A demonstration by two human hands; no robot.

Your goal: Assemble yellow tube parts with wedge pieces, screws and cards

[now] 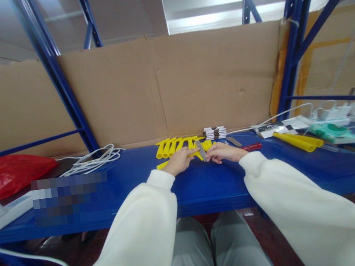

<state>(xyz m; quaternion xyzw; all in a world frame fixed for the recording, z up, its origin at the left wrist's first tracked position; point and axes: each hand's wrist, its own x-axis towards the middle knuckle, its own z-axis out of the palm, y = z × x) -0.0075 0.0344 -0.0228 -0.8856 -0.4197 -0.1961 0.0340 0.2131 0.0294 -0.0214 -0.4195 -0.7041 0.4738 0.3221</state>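
Observation:
My left hand (180, 161) is closed, its fingers gripping a yellow T-shaped plastic handle (195, 152). At the head of that handle stands a thin grey metal blade (200, 150), slanting between my two hands. The fingers of my right hand (222, 152) pinch the blade's lower end. Just behind my hands, several yellow T-shaped handles (165, 148) lie side by side, hollow ends toward me. Smaller yellow pieces (208, 144) are partly hidden behind my right hand. A stack of small white boxes (215, 133) sits behind them.
Right of my hand lie a red-handled tool (251, 146), a flat grey metal strip (234, 142) and two yellow tubes (295, 141). A green-and-white packet (335, 132) is farther right. Coiled white cable (95, 159) and a red bag (14, 172) lie left. Cardboard (171, 86) backs the blue table (204, 190).

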